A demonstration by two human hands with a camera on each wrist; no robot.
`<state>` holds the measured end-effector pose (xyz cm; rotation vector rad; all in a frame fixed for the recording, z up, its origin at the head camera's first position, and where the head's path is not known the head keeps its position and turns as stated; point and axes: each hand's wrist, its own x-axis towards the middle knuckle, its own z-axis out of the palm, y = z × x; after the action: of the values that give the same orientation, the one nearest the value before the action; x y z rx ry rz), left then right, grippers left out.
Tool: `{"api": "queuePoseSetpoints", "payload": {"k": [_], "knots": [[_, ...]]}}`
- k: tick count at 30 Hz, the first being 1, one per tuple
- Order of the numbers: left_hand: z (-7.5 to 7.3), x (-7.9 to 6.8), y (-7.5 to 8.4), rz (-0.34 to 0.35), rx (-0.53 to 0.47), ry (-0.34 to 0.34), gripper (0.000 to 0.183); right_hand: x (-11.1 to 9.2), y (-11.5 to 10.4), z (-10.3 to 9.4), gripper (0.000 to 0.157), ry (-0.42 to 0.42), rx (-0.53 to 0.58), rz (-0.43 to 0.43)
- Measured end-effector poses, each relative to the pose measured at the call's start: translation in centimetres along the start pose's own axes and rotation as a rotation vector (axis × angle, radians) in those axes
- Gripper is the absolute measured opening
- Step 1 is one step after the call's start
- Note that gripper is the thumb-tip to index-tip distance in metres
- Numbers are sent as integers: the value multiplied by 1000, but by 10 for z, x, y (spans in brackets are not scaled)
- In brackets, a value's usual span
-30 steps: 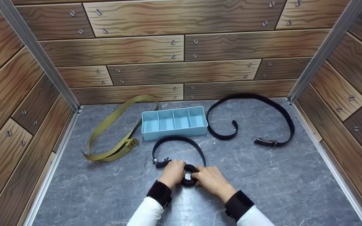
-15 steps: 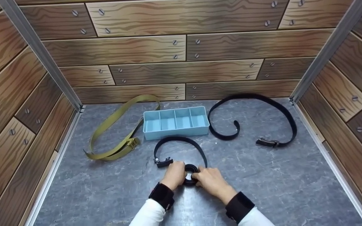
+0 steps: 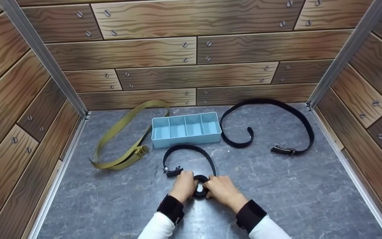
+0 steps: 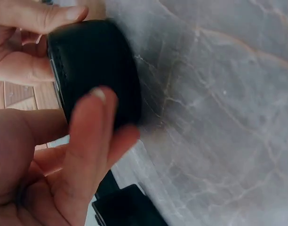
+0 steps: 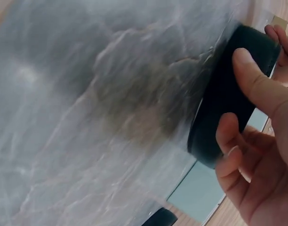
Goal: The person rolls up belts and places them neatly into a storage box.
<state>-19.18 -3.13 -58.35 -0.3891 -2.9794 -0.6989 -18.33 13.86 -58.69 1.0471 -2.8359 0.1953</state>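
Observation:
A black belt is partly wound into a small round coil (image 3: 199,195) standing near the front middle in the head view. Its unrolled length (image 3: 191,147) arcs behind the hands to a metal-framed buckle (image 3: 173,172). My left hand (image 3: 183,186) holds the coil's left side, while my right hand (image 3: 223,190) pinches its right side. Close up in the left wrist view, fingers (image 4: 90,136) and thumb lie against the wound belt (image 4: 97,59). From the right wrist, the thumb (image 5: 257,82) presses on the coil (image 5: 219,103), with fingers curled beside it.
Behind the coil sits a light-blue four-section tray (image 3: 186,141). An olive webbing belt (image 3: 111,132) lies at its left. Another black belt (image 3: 298,114) loops at its right. Wood-patterned walls (image 3: 164,76) enclose the grey marbled surface (image 3: 111,202) on three sides.
Both hands stay at the coil. The right hand's fingers have shifted from the coil's centre to its outer right side. The view has drifted slightly.

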Motion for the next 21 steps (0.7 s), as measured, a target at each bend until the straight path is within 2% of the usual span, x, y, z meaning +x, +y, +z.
{"api": "queuePoseSetpoints", "payload": {"k": [3,7,11,13,15,19,21], "knots": [[1,0,0,-26,-31,-20,10,1,0,-1,25,-10,20,8],[1,2,-1,30,-14,-49,8,-2,6,-3,25,-53,92,-2],[-1,4,-2,109,54,-66,10,-3,12,-6,26,-103,155,-21],[-2,4,-1,124,82,-61,10,-2,12,-7,24,-106,164,-22],[-3,3,0,91,76,-39,9,0,10,-6,22,-96,153,-18],[-5,0,1,-39,-20,-24,13,2,6,-3,23,-71,99,13],[-5,-1,1,-74,-59,-23,12,3,4,-1,25,-63,67,27]]}}
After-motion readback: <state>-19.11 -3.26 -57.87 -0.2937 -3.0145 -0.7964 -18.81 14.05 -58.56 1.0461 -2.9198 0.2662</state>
